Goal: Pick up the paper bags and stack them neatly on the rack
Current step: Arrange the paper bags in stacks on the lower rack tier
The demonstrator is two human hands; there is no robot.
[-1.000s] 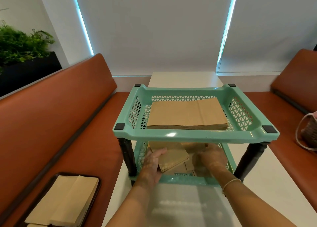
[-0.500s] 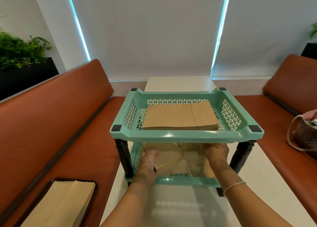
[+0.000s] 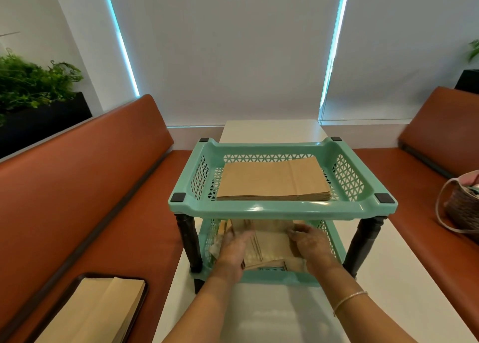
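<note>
Rack [image 3: 282, 210] top tray holds neat paper bags [image 3: 273, 179]; lower tray bags [image 3: 272, 244] messy, left hand [image 3: 233, 249] and right hand [image 3: 309, 244] flat on them, grip half-closed at edges.

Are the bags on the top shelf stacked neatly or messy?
Neat: the top bags lie flat in one squared pile with edges aligned inside the rack.

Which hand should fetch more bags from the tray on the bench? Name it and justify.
Left. The left hand is on the same side as the tray of bags on the bench. The right hand would have to cross over.
</note>
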